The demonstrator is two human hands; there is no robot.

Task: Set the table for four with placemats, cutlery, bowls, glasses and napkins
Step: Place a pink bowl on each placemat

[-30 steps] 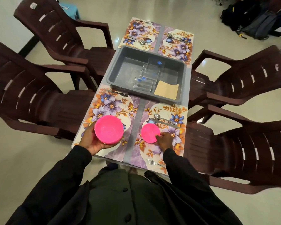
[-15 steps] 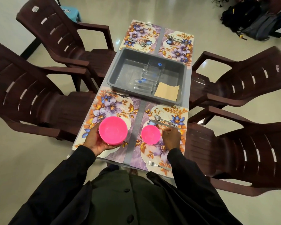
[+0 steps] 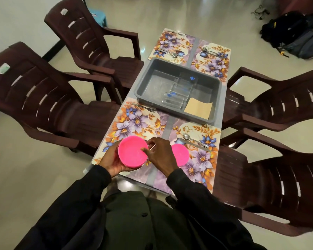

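Observation:
Four floral placemats lie on the table, the near left placemat (image 3: 134, 123) and near right placemat (image 3: 202, 159) in front of me. My left hand (image 3: 110, 159) grips a pink bowl (image 3: 131, 156) from below, above the near left placemat. My right hand (image 3: 159, 156) reaches across and pinches that bowl's right rim. A second pink bowl (image 3: 182, 154) sits on the near right placemat beside a spoon and knife (image 3: 193, 141). A fork (image 3: 145, 107) lies on the near left placemat. The grey tub (image 3: 146, 78) holds clear glasses (image 3: 177, 92) and tan napkins (image 3: 198, 109).
Cutlery lies on the far left placemat (image 3: 170, 44) and far right placemat (image 3: 213, 60). Dark brown plastic chairs stand two on the left (image 3: 43, 98) and two on the right (image 3: 278, 109). Backpacks (image 3: 294, 38) lie on the floor at the far right.
My right hand left the bowl on the near right placemat and moved left to the rim of the bowl in my left hand. The left hand stayed roughly in place.

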